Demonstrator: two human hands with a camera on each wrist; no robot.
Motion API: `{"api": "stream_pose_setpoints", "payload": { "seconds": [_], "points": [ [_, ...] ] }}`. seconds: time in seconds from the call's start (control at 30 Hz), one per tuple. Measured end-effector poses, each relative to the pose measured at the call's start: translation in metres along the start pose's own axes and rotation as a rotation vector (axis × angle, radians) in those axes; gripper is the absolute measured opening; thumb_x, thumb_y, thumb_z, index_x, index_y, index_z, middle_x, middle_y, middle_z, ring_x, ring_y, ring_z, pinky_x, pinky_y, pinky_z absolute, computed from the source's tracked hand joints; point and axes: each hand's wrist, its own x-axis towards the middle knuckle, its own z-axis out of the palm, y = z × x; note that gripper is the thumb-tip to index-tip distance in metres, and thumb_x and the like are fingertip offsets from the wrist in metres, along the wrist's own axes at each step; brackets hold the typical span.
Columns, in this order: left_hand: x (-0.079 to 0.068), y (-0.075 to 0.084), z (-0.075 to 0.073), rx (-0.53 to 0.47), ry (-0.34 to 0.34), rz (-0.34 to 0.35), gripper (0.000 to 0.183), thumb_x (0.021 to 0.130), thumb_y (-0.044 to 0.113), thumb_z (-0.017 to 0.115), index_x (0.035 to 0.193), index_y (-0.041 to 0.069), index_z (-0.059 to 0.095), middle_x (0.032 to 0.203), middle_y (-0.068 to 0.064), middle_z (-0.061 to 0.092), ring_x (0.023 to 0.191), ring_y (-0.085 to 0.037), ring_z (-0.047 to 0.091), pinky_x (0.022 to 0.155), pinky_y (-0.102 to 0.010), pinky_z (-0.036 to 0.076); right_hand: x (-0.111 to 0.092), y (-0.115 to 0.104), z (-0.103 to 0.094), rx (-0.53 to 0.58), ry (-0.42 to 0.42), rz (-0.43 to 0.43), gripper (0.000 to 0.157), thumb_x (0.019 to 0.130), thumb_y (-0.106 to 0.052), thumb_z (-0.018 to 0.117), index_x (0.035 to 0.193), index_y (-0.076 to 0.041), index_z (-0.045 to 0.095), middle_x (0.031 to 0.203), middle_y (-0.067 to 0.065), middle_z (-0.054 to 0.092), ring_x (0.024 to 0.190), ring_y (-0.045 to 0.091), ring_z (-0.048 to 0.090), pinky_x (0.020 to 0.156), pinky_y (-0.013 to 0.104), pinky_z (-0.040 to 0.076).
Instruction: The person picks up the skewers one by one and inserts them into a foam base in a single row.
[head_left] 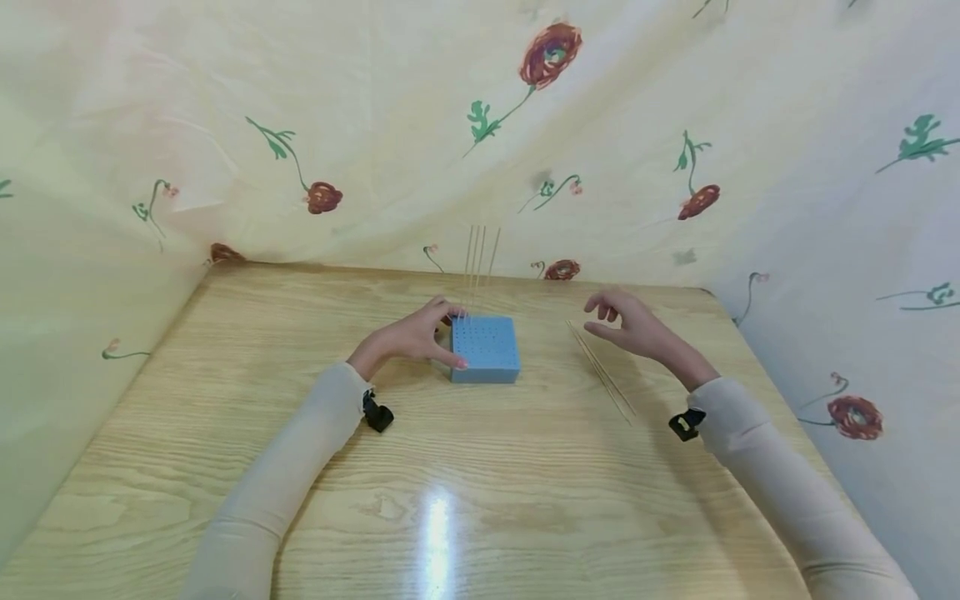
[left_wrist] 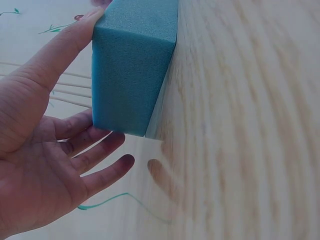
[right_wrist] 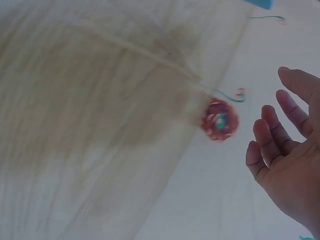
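A blue foam block (head_left: 483,354) with rows of small holes in its top lies on the table. Several thin wooden sticks (head_left: 495,250) stand up from its back left part, slightly fanned. My left hand (head_left: 412,335) grips the block from the left, thumb at the front and fingers round the back; the left wrist view shows the thumb (left_wrist: 60,52) on the block's upper edge. To the right, my right hand (head_left: 633,325) hovers with loosely bent fingers and nothing in them. Loose thin sticks (head_left: 602,371) lie on the table just below and left of it.
The wooden table (head_left: 390,517) ends at a flower-printed cloth (head_left: 420,150) hanging behind and at both sides. Each wrist bears a black camera mount (head_left: 378,414). Light glares off the table's near middle.
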Motion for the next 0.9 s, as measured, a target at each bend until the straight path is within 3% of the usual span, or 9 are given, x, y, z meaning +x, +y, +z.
{"api": "stream_pose_setpoints", "payload": {
  "seconds": [0.3, 0.63, 0.9],
  "points": [
    [0.0, 0.003, -0.001, 0.014, -0.004, -0.001, 0.089, 0.085, 0.032, 0.085, 0.154, 0.006, 0.036, 0.142, -0.014, 0.037, 0.135, -0.032, 0.04, 0.112, -0.05, 0.04, -0.014, 0.025, 0.013, -0.027, -0.035, -0.047, 0.022, 0.094, -0.004, 0.071, 0.113, 0.006, 0.065, 0.092, 0.016, 0.061, 0.083, 0.025, 0.051, 0.075, 0.044, 0.046],
    [0.0, 0.004, -0.003, 0.016, -0.001, -0.003, 0.088, 0.085, 0.031, 0.085, 0.154, 0.006, 0.036, 0.144, -0.015, 0.036, 0.135, -0.033, 0.04, 0.112, -0.051, 0.039, -0.018, 0.041, 0.026, -0.02, -0.033, -0.088, 0.012, 0.092, -0.001, 0.072, 0.103, 0.001, 0.069, 0.089, 0.012, 0.061, 0.082, 0.024, 0.051, 0.074, 0.035, 0.041],
    [0.0, 0.001, -0.002, 0.014, -0.006, 0.009, 0.089, 0.086, 0.034, 0.084, 0.155, 0.006, 0.036, 0.142, -0.014, 0.037, 0.134, -0.033, 0.04, 0.112, -0.05, 0.039, -0.02, 0.046, 0.03, -0.054, -0.094, -0.011, 0.012, 0.095, -0.006, 0.071, 0.105, 0.0, 0.07, 0.089, 0.01, 0.062, 0.083, 0.021, 0.05, 0.075, 0.034, 0.04]
  ]
}}
